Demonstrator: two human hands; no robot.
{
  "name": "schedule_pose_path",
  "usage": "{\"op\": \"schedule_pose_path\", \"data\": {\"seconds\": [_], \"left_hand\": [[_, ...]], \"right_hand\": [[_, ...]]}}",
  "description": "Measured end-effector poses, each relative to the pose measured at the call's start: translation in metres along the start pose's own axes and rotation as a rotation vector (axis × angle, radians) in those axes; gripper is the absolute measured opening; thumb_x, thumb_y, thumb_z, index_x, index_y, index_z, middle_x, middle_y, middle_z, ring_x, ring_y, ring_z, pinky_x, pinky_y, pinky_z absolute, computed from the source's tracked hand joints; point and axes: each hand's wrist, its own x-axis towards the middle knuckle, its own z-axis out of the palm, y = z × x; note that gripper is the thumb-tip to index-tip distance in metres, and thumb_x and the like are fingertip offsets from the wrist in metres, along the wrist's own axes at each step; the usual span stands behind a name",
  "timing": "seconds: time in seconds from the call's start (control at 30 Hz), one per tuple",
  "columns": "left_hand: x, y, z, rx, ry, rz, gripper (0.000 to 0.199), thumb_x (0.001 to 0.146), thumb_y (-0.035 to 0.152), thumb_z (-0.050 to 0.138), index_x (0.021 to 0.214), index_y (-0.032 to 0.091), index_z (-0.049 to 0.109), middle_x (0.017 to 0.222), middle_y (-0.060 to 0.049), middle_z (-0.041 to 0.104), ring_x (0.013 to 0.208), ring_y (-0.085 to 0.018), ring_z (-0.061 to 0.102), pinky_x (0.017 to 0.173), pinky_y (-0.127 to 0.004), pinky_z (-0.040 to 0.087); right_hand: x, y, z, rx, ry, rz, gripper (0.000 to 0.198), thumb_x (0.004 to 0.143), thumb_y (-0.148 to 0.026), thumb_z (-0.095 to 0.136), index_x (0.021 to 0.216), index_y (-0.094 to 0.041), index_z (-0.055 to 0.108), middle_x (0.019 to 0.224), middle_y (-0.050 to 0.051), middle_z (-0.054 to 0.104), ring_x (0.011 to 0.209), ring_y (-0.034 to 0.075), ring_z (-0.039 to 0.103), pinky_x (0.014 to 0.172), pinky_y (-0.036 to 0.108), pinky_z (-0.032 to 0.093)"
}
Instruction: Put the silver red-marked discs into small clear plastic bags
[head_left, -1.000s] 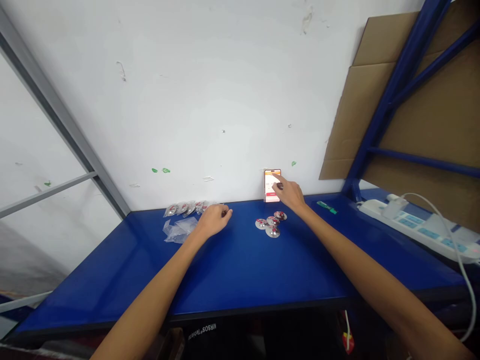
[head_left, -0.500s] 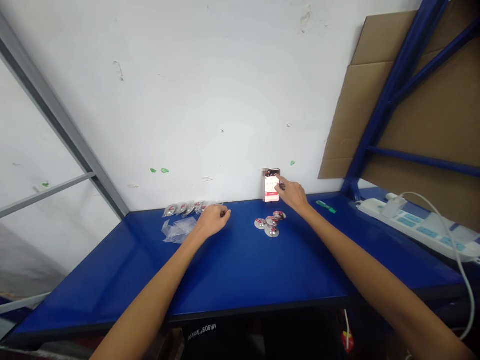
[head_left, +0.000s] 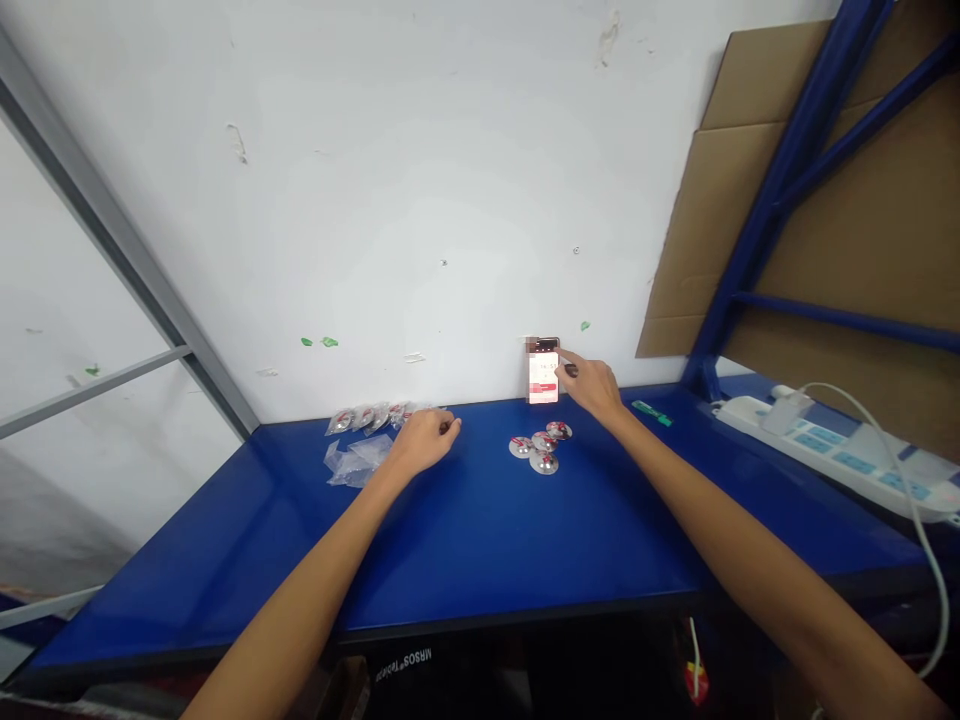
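Observation:
A phone [head_left: 543,371] with a lit white and red screen leans upright against the white wall at the back of the blue table [head_left: 480,540]. My right hand [head_left: 592,385] reaches to its right edge, one finger stretched toward the screen. Three round silver badges [head_left: 541,447] with red marks lie just in front of the phone. My left hand [head_left: 425,439] rests curled on the table, next to a row of bagged badges [head_left: 371,416] and some empty clear bags [head_left: 356,460]. I cannot tell whether the left fingers hold anything.
A green marker [head_left: 652,413] lies right of my right hand. A white power strip [head_left: 840,455] with a plugged cable sits on the far right. Blue shelf struts [head_left: 780,190] and cardboard [head_left: 885,230] rise at the right. A grey metal frame [head_left: 120,260] stands at the left.
The phone's screen changed from orange-topped to mostly white. My right hand slid a little to the right, off the screen's middle to its edge. My left hand stayed put.

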Motion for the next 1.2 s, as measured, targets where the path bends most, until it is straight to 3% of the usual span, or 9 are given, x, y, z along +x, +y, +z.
{"op": "schedule_pose_path", "data": {"seconds": [0.23,0.43,0.53,0.6,0.73,0.83,1.0,1.1,1.2], "left_hand": [[0.0,0.001,-0.001,-0.007,0.002,0.012,0.042,0.104,0.037,0.049,0.067,0.021,0.061,0.067,-0.004,0.065,0.063,-0.02,0.056,0.065,-0.033,0.031],[0.0,-0.001,0.004,-0.035,0.026,0.02,0.04,0.104,0.037,0.05,0.069,0.02,0.062,0.067,-0.003,0.065,0.064,-0.019,0.057,0.065,-0.033,0.032],[0.0,0.001,0.01,-0.123,0.036,0.05,0.032,0.103,0.035,0.052,0.08,0.02,0.069,0.075,-0.003,0.07,0.072,-0.02,0.062,0.07,-0.032,0.04],[-0.001,0.006,0.014,-0.227,0.039,0.082,0.024,0.102,0.033,0.054,0.092,0.021,0.072,0.081,-0.003,0.072,0.074,-0.019,0.064,0.072,-0.032,0.044],[-0.006,0.021,0.02,-0.392,0.068,0.159,0.023,0.105,0.035,0.056,0.119,0.021,0.068,0.088,-0.001,0.07,0.071,-0.016,0.061,0.072,-0.03,0.048],[-0.009,0.029,0.022,-0.393,0.082,0.205,0.029,0.104,0.039,0.061,0.129,0.023,0.064,0.094,-0.001,0.069,0.072,-0.015,0.06,0.072,-0.03,0.049],[-0.011,0.027,0.026,-0.337,0.151,0.202,0.017,0.105,0.038,0.063,0.113,0.022,0.067,0.095,-0.002,0.07,0.073,-0.017,0.06,0.072,-0.031,0.048],[-0.01,0.025,0.027,-0.321,0.188,0.216,0.017,0.108,0.036,0.058,0.105,0.022,0.068,0.094,-0.004,0.071,0.08,-0.019,0.064,0.078,-0.033,0.049],[-0.008,0.023,0.027,-0.344,0.206,0.171,0.016,0.108,0.034,0.057,0.102,0.022,0.067,0.094,-0.005,0.072,0.086,-0.021,0.066,0.079,-0.033,0.05]], "right_hand": [[-0.001,0.005,0.006,0.024,-0.051,-0.043,0.049,0.1,-0.031,0.057,0.147,-0.029,0.071,0.102,0.009,0.085,0.095,0.03,0.079,0.085,0.036,0.055],[-0.005,-0.011,0.002,0.51,-0.005,0.048,0.039,0.099,-0.038,0.061,0.132,-0.025,0.077,0.092,0.007,0.082,0.084,0.024,0.076,0.076,0.031,0.056],[-0.014,-0.033,0.006,0.913,-0.233,0.221,0.041,0.097,-0.049,0.062,0.125,-0.023,0.075,0.072,0.003,0.07,0.05,0.015,0.053,0.045,0.024,0.037],[-0.023,-0.051,0.008,1.225,-0.492,0.295,0.043,0.095,-0.05,0.061,0.126,-0.022,0.071,0.07,0.001,0.066,0.042,0.011,0.037,0.039,0.022,0.023],[-0.043,-0.087,0.012,1.557,-0.863,0.302,0.038,0.087,-0.037,0.062,0.12,-0.019,0.068,0.079,0.005,0.071,0.048,0.012,0.043,0.04,0.023,0.031],[-0.057,-0.105,0.014,1.565,-0.923,0.195,0.03,0.09,-0.036,0.069,0.113,-0.017,0.07,0.086,0.008,0.075,0.058,0.015,0.061,0.046,0.024,0.045],[-0.069,-0.113,0.015,1.412,-0.9,0.054,0.041,0.094,-0.054,0.078,0.102,-0.014,0.072,0.092,0.012,0.078,0.079,0.023,0.079,0.07,0.031,0.064],[-0.067,-0.108,0.016,1.322,-0.915,0.015,0.045,0.095,-0.059,0.077,0.099,-0.015,0.074,0.098,0.013,0.079,0.078,0.023,0.079,0.064,0.029,0.064],[-0.058,-0.096,0.018,1.234,-0.869,0.019,0.038,0.1,-0.053,0.069,0.098,-0.015,0.075,0.091,0.01,0.078,0.058,0.015,0.068,0.044,0.022,0.049]]}}
